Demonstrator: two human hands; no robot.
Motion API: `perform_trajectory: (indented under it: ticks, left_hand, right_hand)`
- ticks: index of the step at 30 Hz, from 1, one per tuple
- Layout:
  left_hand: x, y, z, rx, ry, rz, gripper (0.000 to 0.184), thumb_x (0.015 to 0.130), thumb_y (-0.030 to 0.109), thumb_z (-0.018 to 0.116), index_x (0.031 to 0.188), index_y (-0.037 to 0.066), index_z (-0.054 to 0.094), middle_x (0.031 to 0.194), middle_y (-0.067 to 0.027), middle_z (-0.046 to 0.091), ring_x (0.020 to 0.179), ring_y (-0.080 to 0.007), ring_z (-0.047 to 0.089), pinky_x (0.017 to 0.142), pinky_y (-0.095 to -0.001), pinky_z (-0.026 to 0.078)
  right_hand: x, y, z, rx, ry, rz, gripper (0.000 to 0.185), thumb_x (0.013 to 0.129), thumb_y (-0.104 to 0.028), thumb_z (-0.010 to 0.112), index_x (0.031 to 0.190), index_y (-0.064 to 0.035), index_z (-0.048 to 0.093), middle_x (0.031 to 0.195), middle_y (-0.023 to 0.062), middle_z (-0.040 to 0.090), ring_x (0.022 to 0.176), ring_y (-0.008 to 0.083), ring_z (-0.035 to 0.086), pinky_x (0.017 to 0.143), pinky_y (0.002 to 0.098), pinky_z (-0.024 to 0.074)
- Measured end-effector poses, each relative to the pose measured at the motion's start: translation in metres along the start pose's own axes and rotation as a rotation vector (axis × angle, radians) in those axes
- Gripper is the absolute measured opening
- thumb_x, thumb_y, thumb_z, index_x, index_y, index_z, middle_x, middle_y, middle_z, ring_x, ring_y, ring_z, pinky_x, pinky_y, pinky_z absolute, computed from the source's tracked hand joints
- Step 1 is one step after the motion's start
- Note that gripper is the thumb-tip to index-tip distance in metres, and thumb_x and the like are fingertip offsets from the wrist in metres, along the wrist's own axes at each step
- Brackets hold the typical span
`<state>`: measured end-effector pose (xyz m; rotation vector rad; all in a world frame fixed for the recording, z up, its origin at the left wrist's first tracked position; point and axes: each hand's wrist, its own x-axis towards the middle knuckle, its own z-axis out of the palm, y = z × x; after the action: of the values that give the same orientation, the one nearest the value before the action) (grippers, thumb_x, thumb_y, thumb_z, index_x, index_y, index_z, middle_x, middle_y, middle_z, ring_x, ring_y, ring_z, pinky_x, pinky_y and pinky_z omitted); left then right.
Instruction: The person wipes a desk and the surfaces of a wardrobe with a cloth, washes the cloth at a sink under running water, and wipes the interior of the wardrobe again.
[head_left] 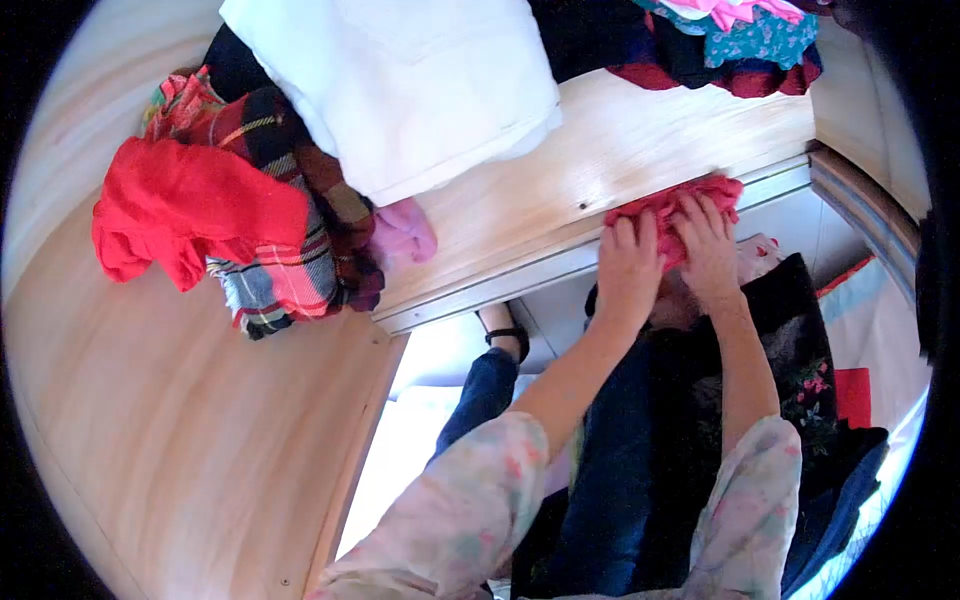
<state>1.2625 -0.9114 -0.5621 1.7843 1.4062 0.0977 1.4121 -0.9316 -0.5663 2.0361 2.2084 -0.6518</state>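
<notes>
A crumpled coral-red piece of fabric (692,189) lies at the front edge of the wooden shelf (560,180). My left hand (632,265) grips its near left side, fingers bent over the cloth. On the right part of it my right hand (708,245) is pressed, with its fingers curled into the folds. The two hands are close together. What kind of garment the fabric is cannot be made out. My palms and thumbs are mostly hidden.
White folded cloth (400,90) lies on the shelf. To its left are a red garment (200,210), a plaid scarf (290,270) and a pink cloth (403,232). Teal floral fabric (760,40) sits at upper right. Dark embroidered clothing (780,350) lies beside my right arm.
</notes>
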Motion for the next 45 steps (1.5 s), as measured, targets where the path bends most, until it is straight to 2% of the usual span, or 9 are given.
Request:
perform_trajectory:
  ticks: [4,7,10,12,13,16,20,34,45]
  left_hand:
    - [0.004,-0.01,0.007,0.117,0.027,0.083,0.065,0.065,0.018,0.073,0.121,0.002,0.045,0.107,-0.0217,0.047,0.104,-0.0412,0.047,0.091,-0.0472,0.042]
    - [-0.033,-0.069,-0.047,0.145,-0.015,0.009,0.064,0.064,0.018,0.073,0.12,0.004,0.046,0.118,-0.0222,0.048,0.11,-0.0403,0.045,0.095,-0.0463,0.039]
    - [-0.094,-0.179,-0.101,0.272,0.025,-0.138,0.051,0.066,0.014,0.067,0.114,0.006,0.051,0.108,-0.02,0.056,0.105,-0.038,0.051,0.093,-0.0446,0.04]
    - [-0.108,-0.217,-0.167,0.229,-0.28,-0.625,0.039,0.07,0.017,0.065,0.107,0.005,0.059,0.093,-0.0206,0.063,0.085,-0.0371,0.061,0.08,-0.0428,0.049]
    - [-0.131,-0.227,-0.2,0.21,-0.277,-0.521,0.037,0.075,0.016,0.061,0.109,0.004,0.059,0.097,-0.0164,0.065,0.085,-0.0296,0.063,0.077,-0.0404,0.05]
    - [-0.141,-0.183,-0.278,-0.731,-0.192,-0.895,0.034,0.077,0.012,0.057,0.109,0.001,0.059,0.096,-0.0096,0.066,0.083,-0.0205,0.063,0.075,-0.0354,0.051]
    - [-0.14,-0.101,-0.328,-0.84,-0.3,-1.145,0.032,0.087,0.025,0.049,0.108,0.004,0.059,0.095,-0.0054,0.065,0.085,-0.014,0.061,0.079,-0.0287,0.049]
    - [-0.236,0.056,-0.407,-1.863,-0.053,-0.629,0.042,0.091,0.039,0.049,0.114,0.004,0.054,0.113,-0.0106,0.06,0.105,-0.0232,0.057,0.091,-0.0395,0.046]
    - [-0.318,0.134,-0.475,-1.607,0.115,-0.497,0.048,0.08,0.014,0.06,0.124,0.007,0.041,0.121,-0.0092,0.052,0.111,-0.0263,0.052,0.093,-0.0438,0.045]
  right_hand:
    - [0.001,-0.026,0.027,0.025,0.154,0.252,0.031,0.073,-0.017,0.057,0.103,-0.0081,0.055,0.129,0.0118,0.047,0.121,0.0366,0.039,0.089,0.0531,0.0376]
    - [0.009,-0.122,0.042,0.171,-0.069,0.362,0.017,0.075,-0.02,0.054,0.088,-0.0097,0.055,0.116,0.0101,0.053,0.11,0.0345,0.045,0.073,0.0537,0.043]
    - [0.022,-0.24,0.064,0.347,-0.114,0.129,0.017,0.076,-0.015,0.051,0.088,-0.0093,0.062,0.099,0.0111,0.059,0.098,0.0332,0.053,0.077,0.0461,0.0464]
    - [0.032,-0.305,0.078,0.451,-0.054,-0.037,0.02,0.076,-0.016,0.052,0.091,-0.0103,0.064,0.097,0.0111,0.063,0.096,0.0329,0.057,0.078,0.0438,0.0481]
    - [0.04,-0.313,0.07,0.583,-0.133,0.044,0.021,0.076,-0.017,0.053,0.091,-0.0101,0.064,0.096,0.0117,0.064,0.095,0.0322,0.058,0.078,0.0431,0.0484]
    - [0.044,-0.322,0.001,1.105,-0.579,0.277,0.025,0.073,-0.022,0.054,0.092,-0.008,0.063,0.084,0.0151,0.063,0.082,0.0309,0.061,0.073,0.0375,0.0487]
    - [0.016,-0.297,-0.073,1.709,-0.805,0.282,0.032,0.074,-0.016,0.051,0.102,-0.0032,0.062,0.09,0.0124,0.065,0.085,0.0219,0.062,0.075,0.0326,0.0472]
    - [-0.075,-0.314,-0.323,2.347,-0.823,0.892,0.036,0.09,-0.029,0.047,0.112,-0.0022,0.056,0.104,0.015,0.064,0.09,0.0254,0.064,0.082,0.0374,0.0516]
    - [-0.132,-0.361,-0.398,2.412,-0.56,0.544,0.041,0.095,-0.034,0.04,0.118,-0.0017,0.052,0.11,0.0132,0.062,0.096,0.0227,0.063,0.086,0.0349,0.0507]
